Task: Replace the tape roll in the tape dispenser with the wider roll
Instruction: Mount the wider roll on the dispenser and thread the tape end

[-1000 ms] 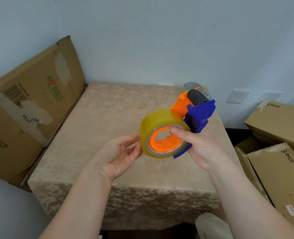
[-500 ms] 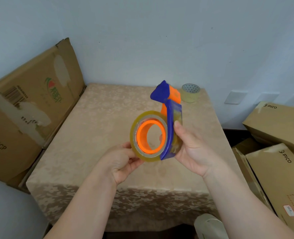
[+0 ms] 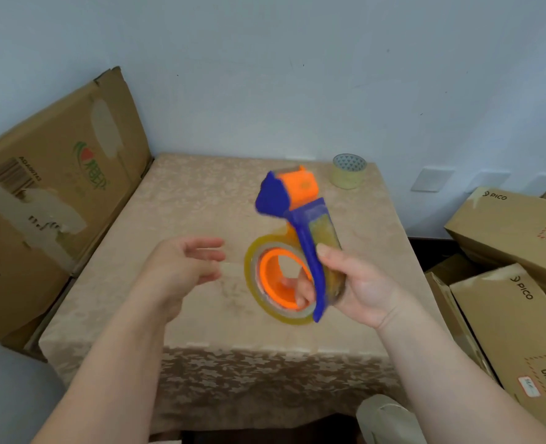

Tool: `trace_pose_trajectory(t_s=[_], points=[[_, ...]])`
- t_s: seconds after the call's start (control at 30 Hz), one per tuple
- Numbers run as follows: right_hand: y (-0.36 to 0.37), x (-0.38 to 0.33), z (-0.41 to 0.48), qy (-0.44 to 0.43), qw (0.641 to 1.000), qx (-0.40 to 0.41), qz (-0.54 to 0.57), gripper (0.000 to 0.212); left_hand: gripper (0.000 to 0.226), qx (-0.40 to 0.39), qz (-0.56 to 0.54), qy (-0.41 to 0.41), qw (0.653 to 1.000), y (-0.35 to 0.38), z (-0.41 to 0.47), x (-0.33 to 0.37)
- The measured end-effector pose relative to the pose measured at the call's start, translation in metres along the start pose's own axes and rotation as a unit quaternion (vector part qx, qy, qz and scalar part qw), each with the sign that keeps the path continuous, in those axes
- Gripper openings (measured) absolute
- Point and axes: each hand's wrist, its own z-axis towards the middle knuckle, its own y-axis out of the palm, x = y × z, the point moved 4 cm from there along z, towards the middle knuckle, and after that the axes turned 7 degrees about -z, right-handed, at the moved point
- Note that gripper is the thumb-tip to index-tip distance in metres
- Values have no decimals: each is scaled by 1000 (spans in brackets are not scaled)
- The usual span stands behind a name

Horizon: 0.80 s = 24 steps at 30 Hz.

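Observation:
My right hand [image 3: 358,283] grips the blue and orange tape dispenser [image 3: 300,216] above the table, thumb on its blue frame and fingers showing through the orange hub. A yellowish clear tape roll [image 3: 255,283] sits on that hub. My left hand [image 3: 182,267] hovers just left of the roll, fingers relaxed and apart, touching nothing. A second, smaller tape roll [image 3: 349,171] stands on the table's far right corner.
The table carries a beige patterned cloth [image 3: 175,219]. A large flattened cardboard box [image 3: 57,193] leans against the wall at the left. Several brown PICO cartons [image 3: 515,283] are stacked to the right. A pale object [image 3: 383,418] sits below the table's front edge.
My left hand has let go of the roll and drawn back to the left with fingers spread. My right hand has tilted the dispenser and shifted it slightly right.

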Motion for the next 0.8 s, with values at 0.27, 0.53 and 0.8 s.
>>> trace_pose_trajectory(t_s=[0.27,0.53,0.8], points=[[0,-1,-1,27,982,-73,-174,68,21,-112,163,-17,980,6,-8,-5],[4,-4,-4,38,976,-100,-189,69,36,-100,120,-22,988,16,-12,-2],[5,-9,-5,25,978,-105,-180,58,23,-159,54,-65,984,16,-16,-3]])
